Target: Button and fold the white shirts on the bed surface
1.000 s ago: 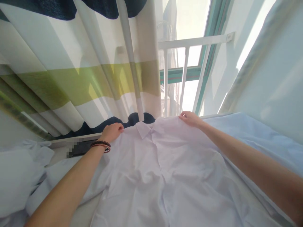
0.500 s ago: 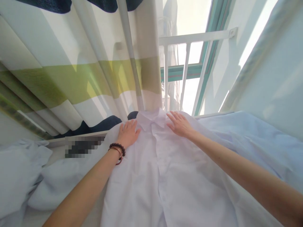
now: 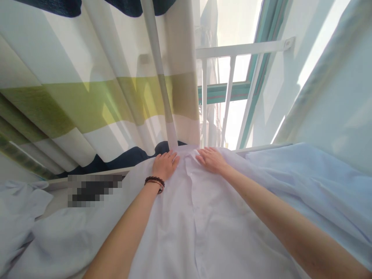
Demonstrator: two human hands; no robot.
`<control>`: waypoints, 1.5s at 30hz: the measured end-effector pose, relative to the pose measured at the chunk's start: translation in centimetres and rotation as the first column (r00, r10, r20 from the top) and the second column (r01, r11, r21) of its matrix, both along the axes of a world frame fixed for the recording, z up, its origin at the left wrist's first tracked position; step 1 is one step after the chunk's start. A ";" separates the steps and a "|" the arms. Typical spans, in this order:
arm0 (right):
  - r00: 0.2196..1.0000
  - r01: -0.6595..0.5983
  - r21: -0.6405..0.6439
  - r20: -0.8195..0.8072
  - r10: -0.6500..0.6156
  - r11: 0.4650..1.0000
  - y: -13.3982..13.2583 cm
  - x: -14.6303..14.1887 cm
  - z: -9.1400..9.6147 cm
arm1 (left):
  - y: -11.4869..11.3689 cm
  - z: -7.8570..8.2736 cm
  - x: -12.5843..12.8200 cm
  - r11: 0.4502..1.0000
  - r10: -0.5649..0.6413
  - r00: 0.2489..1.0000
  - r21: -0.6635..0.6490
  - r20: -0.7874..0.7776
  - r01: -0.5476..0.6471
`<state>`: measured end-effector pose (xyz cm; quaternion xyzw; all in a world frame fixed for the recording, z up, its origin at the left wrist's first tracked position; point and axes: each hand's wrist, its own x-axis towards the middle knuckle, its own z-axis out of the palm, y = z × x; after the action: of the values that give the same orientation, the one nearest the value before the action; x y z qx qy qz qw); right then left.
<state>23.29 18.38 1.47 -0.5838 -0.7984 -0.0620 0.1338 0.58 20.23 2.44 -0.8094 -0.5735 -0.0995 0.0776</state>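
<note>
A white button-up shirt [image 3: 197,217] lies spread front-up on a bed, its collar end toward the window. My left hand [image 3: 165,164] lies flat on the shirt just left of the button line near the collar, fingers stretched out; a dark bead bracelet [image 3: 155,182] circles its wrist. My right hand [image 3: 209,159] rests flat on the shirt just right of the button line, fingers spread. The two hands nearly meet and cover most of the collar. Neither hand holds anything.
A striped curtain [image 3: 95,97] in white, olive and navy hangs behind the bed. A white railing [image 3: 241,49] stands before the bright window. Pale blue bedding [image 3: 314,182] lies to the right, crumpled pale cloth [image 3: 20,209] to the left. A pixelated patch [image 3: 92,190] sits at left.
Both hands let go of the shirt's shoulders, moved inward toward the collar and opened flat. They now sit closer together, over the collar.
</note>
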 end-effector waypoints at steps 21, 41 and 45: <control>0.999 -0.041 0.092 -0.032 0.044 0.995 -2.3 0.3 -0.9 | -1.6 -0.9 -3.1 0.984 -0.145 0.975 0.123 0.170 0.125; 0.987 0.074 0.168 -0.151 -0.048 0.983 -2.7 -2.9 -3.5 | -3.4 -2.6 -0.1 0.977 -0.138 0.990 0.160 -0.016 0.139; 0.994 -0.010 0.136 -0.104 0.024 0.991 -1.7 -2.2 -3.1 | -2.2 -2.4 -0.6 0.979 -0.147 0.988 0.136 -0.037 0.151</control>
<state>21.11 16.71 -1.63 -0.5691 -0.7891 -0.0838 0.2155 0.00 18.05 0.01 -0.8440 -0.5019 -0.1339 0.1335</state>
